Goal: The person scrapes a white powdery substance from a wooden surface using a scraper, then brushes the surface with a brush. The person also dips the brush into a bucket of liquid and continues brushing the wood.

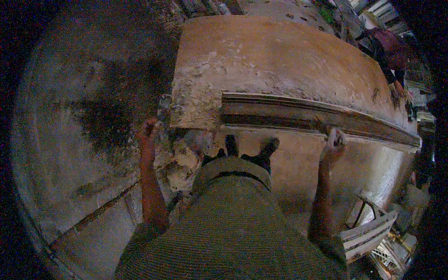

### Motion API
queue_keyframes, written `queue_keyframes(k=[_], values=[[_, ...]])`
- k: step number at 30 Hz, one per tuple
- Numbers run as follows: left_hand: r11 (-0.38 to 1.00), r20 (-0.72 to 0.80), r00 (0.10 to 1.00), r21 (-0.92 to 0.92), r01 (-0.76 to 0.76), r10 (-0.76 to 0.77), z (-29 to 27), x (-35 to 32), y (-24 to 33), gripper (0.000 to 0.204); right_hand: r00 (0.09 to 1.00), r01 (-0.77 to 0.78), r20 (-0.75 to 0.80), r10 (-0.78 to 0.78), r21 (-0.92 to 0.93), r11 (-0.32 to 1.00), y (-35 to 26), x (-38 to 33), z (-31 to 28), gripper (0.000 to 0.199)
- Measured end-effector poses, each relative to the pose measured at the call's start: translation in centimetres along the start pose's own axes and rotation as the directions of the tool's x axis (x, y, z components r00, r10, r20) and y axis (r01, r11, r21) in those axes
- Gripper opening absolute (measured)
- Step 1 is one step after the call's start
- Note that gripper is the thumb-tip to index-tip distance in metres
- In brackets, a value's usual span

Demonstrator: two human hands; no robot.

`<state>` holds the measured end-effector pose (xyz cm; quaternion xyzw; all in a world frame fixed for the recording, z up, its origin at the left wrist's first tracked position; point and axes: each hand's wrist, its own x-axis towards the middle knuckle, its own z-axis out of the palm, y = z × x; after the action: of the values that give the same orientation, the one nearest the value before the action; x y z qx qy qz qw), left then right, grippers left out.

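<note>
My left hand [148,128] is raised at the left, beside the stained wall, with its fingers curled. Dim light hides whether anything is in it. My right hand [334,141] is closed at the near edge of a long, grooved brown wooden piece [275,111] with pale edges. A dark, blurred shape [320,124] juts from that hand over the wood; I cannot make out what it is. The wooden piece lies across a wide, worn tan surface [261,51], running from the middle toward the right.
My feet [232,145] stand just short of the wood. Broken rubble [184,165] lies by my left side. A slatted wooden bench [371,235] stands at the lower right. A bent-over person in a dark red top [389,49] is at the far right end.
</note>
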<state>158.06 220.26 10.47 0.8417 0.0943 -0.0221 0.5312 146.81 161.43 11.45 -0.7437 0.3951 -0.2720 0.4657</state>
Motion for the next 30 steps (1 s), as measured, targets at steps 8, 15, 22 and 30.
queue_keyframes(k=[8, 15, 22, 30], values=[[0.980, -0.058, 0.996, -0.182, -0.078, 0.069, 3.9, 0.8, 0.4, 0.026, 0.688, 0.190, 0.684, -0.242, 0.152, 0.970, -3.4, -18.7, 21.3, 0.026], [0.967, -0.024, 0.993, -0.228, -0.117, 0.115, 3.8, 1.5, 4.9, 0.028, 0.689, 0.255, 0.622, -0.373, 0.273, 0.928, -4.8, -15.6, 15.5, 0.030], [0.963, 0.078, 0.962, -0.085, -0.255, 0.262, 3.9, 4.4, -5.2, 0.027, 0.893, 0.241, 0.386, -0.233, 0.028, 0.970, -0.5, -11.5, 9.1, 0.028], [0.943, 0.124, 0.990, -0.316, 0.106, -0.070, 8.5, 1.9, 4.2, 0.025, 0.518, 0.224, 0.793, -0.320, 0.235, 0.946, -7.7, -19.8, 21.6, 0.027]])
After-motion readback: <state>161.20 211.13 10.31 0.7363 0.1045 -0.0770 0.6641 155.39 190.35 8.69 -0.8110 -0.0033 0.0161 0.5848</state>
